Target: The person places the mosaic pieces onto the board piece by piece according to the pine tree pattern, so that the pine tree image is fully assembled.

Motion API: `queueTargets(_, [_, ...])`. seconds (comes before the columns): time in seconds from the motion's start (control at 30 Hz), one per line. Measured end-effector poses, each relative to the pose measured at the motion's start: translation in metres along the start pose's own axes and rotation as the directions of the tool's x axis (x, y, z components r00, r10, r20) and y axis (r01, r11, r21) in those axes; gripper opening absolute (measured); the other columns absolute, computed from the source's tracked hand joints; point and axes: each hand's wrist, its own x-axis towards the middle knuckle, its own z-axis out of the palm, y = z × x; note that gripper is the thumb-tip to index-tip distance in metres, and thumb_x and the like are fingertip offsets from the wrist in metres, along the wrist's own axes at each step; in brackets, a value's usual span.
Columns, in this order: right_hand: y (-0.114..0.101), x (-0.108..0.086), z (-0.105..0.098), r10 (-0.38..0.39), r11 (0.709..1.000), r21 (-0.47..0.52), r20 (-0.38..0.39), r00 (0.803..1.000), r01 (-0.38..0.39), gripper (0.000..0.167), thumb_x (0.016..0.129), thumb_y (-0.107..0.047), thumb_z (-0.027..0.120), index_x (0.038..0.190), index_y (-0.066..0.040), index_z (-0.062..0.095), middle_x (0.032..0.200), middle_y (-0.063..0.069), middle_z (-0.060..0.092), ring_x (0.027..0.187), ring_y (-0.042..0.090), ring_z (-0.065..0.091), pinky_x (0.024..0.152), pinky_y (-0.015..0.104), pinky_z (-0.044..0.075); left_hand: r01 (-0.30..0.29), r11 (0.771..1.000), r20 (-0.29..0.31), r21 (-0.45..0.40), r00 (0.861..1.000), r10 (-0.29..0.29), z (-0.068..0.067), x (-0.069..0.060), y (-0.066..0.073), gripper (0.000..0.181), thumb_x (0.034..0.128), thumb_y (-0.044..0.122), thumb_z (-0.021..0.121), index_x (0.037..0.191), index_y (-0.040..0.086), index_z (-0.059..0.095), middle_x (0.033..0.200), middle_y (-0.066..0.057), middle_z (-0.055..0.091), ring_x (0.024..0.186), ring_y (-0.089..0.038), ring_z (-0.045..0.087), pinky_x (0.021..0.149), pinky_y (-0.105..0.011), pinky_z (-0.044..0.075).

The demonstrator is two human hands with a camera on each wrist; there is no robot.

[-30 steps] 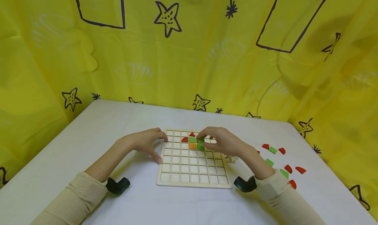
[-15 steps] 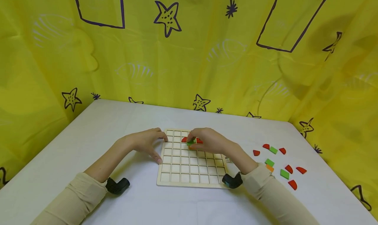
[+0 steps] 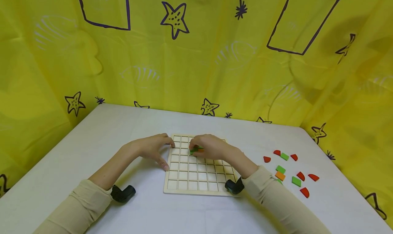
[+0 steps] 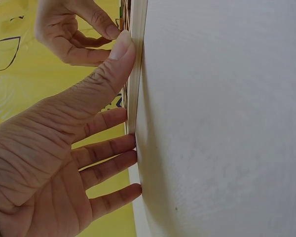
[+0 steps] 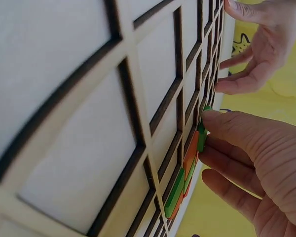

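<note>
A square wooden grid board (image 3: pixel 188 185) lies on the white table. My left hand (image 3: pixel 151 150) rests against its left edge, thumb and fingertips spread along the rim. Over the far part of the board, my right hand (image 3: pixel 212 147) pinches a green tile (image 5: pixel 202 136) between thumb and fingers at a grid cell. Beside that tile sits an orange tile (image 5: pixel 191 152), and another green tile (image 5: pixel 174 193) stands past it in the right wrist view. From the head view, my right hand hides most of the coloured pieces on the board.
Loose pieces lie on the table right of the board: red quarter-round pieces (image 3: pixel 304 192), green tiles (image 3: pixel 296 181) and an orange tile (image 3: pixel 280 175). A yellow patterned curtain (image 3: pixel 196 73) hangs behind and beside the table. A black wrist camera (image 3: pixel 234 186) overhangs the board's near right corner.
My right hand has moved left across the board, from right of the orange tile to its left side, with a green tile between its fingers. The left hand has stayed in place.
</note>
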Motion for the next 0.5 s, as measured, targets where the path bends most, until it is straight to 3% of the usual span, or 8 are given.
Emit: queueTargets(0.5, [-0.003, -0.012, -0.002, 0.041, 0.995, 0.093, -0.013, 0.999, -0.040, 0.019, 0.095, -0.006, 0.073, 0.113, -0.005, 0.072, 0.111, 0.004, 0.072, 0.098, 0.019, 0.067, 0.090, 0.033, 0.055, 0.006, 1.000, 0.007, 0.025, 1.000, -0.006, -0.001, 0.001, 0.001, 0.077, 0.0708, 0.043, 0.094, 0.132, 0.008, 0.061, 0.132, -0.011, 0.056, 0.127, -0.030, 0.053, 0.111, -0.050, 0.042])
